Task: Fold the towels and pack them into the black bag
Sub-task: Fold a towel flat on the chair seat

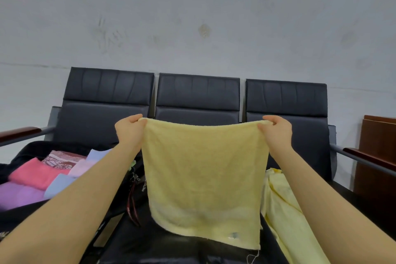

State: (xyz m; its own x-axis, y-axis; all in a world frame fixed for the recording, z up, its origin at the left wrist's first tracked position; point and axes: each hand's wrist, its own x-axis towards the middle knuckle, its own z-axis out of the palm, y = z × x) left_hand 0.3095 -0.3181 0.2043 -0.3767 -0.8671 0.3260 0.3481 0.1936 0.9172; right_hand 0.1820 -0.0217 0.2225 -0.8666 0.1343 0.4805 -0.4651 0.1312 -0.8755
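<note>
The yellow towel (203, 178) hangs flat in the air over the black bench seat (150, 240), its top edge running level from the left hand (128, 129) to the right hand (277, 132). Each grip pinches one upper corner. The black bag (32, 148), already holding folded towels (40, 174), lies down to the left, nearer the left hand.

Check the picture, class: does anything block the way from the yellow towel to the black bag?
Nothing visible does. Both hands, left and right, hold the yellow towel up; the black bag lies open to the left.
</note>
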